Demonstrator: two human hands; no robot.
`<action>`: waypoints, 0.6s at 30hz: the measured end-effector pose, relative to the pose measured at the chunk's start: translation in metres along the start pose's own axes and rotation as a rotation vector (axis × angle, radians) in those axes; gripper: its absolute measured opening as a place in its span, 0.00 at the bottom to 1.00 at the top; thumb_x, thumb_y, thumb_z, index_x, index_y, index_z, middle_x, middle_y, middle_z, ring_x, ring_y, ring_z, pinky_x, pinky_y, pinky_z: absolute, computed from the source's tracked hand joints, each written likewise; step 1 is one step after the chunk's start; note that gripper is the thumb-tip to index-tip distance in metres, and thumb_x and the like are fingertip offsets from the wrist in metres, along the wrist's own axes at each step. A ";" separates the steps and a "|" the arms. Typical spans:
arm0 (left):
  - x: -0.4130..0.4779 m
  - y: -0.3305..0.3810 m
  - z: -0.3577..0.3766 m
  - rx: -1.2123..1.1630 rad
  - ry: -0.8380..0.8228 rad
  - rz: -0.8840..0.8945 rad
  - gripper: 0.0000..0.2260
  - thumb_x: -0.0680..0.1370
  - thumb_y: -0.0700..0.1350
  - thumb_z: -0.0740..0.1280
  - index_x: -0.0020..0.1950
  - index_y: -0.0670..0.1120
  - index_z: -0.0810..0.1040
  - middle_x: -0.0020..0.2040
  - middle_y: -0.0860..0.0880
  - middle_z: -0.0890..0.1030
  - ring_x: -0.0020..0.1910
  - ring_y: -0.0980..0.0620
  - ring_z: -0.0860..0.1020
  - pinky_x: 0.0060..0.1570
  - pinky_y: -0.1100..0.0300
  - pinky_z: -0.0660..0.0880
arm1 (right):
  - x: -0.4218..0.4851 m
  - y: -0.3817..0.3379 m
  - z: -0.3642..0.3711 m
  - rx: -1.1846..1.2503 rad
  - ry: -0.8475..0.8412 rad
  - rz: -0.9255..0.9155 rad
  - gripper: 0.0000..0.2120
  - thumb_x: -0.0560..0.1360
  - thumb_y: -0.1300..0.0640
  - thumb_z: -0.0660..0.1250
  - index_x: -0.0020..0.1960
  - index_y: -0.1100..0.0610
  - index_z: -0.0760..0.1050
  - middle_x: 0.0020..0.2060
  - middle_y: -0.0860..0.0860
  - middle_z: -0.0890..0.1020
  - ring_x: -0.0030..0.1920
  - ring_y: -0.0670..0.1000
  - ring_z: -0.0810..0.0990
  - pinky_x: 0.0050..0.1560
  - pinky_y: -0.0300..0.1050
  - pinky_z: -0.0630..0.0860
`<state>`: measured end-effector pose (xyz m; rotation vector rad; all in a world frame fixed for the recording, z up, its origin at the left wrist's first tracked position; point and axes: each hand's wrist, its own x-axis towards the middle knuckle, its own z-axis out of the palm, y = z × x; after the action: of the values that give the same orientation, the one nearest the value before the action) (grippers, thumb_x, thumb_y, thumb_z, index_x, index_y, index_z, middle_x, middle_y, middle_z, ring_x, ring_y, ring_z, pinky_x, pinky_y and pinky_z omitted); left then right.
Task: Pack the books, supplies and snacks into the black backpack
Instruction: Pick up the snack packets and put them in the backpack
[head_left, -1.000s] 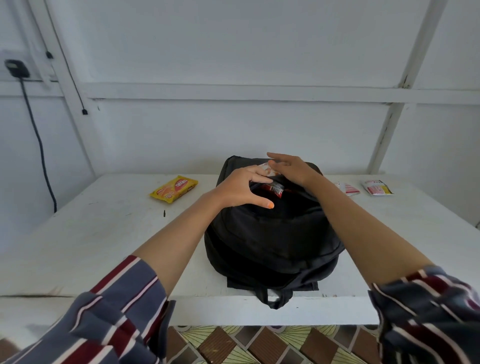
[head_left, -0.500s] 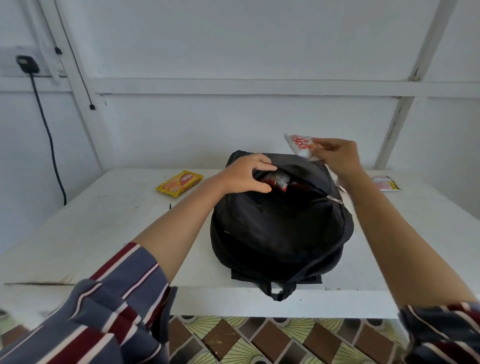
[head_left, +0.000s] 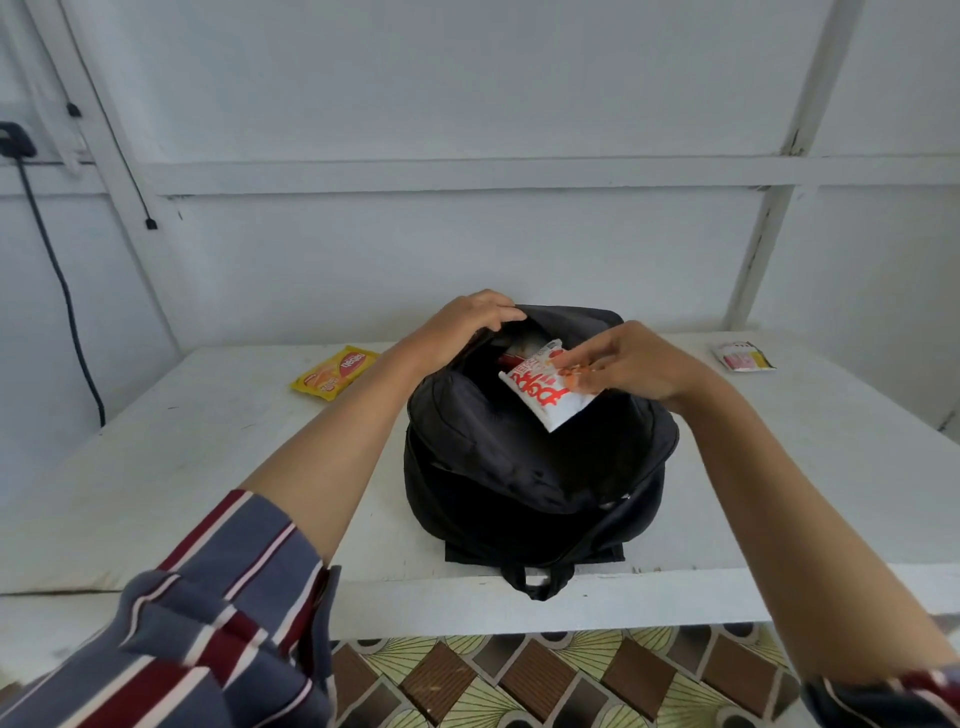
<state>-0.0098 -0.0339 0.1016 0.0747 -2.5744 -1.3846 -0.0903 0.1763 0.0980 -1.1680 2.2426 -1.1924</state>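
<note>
A black backpack lies at the bench's front edge, mouth open. The right hand pinches a white packet by its corner, half over the opening. The left hand grips the far rim, curled over it. If released too soon, the packet may slide down the front panel rather than in. If the left hand lets go, the flap could drop shut.

Count: one backpack, two hands, one white packet, one red wrapper glimpsed inside, one yellow packet and one pale packet farther back. No books show.
</note>
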 end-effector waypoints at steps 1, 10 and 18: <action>0.000 0.000 0.000 -0.013 -0.002 0.000 0.28 0.66 0.54 0.59 0.60 0.41 0.77 0.61 0.43 0.74 0.60 0.50 0.72 0.63 0.57 0.66 | 0.001 -0.002 0.003 -0.021 -0.024 -0.009 0.10 0.70 0.63 0.72 0.48 0.51 0.82 0.41 0.45 0.85 0.42 0.41 0.82 0.46 0.31 0.76; 0.004 -0.005 0.000 0.043 -0.014 0.031 0.23 0.69 0.53 0.59 0.59 0.44 0.78 0.58 0.52 0.74 0.52 0.62 0.73 0.54 0.70 0.66 | 0.039 -0.008 0.062 -0.223 0.081 -0.065 0.22 0.76 0.63 0.64 0.69 0.62 0.68 0.66 0.58 0.73 0.66 0.54 0.71 0.66 0.40 0.65; 0.000 -0.007 -0.002 0.108 -0.015 0.087 0.14 0.78 0.40 0.58 0.57 0.38 0.79 0.59 0.54 0.71 0.61 0.55 0.69 0.64 0.59 0.62 | 0.020 0.009 0.050 -0.431 -0.174 -0.141 0.21 0.78 0.55 0.61 0.71 0.53 0.66 0.71 0.48 0.67 0.71 0.47 0.63 0.65 0.36 0.58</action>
<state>-0.0099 -0.0394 0.0966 -0.0306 -2.6301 -1.2204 -0.0759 0.1371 0.0625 -1.5431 2.3791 -0.6310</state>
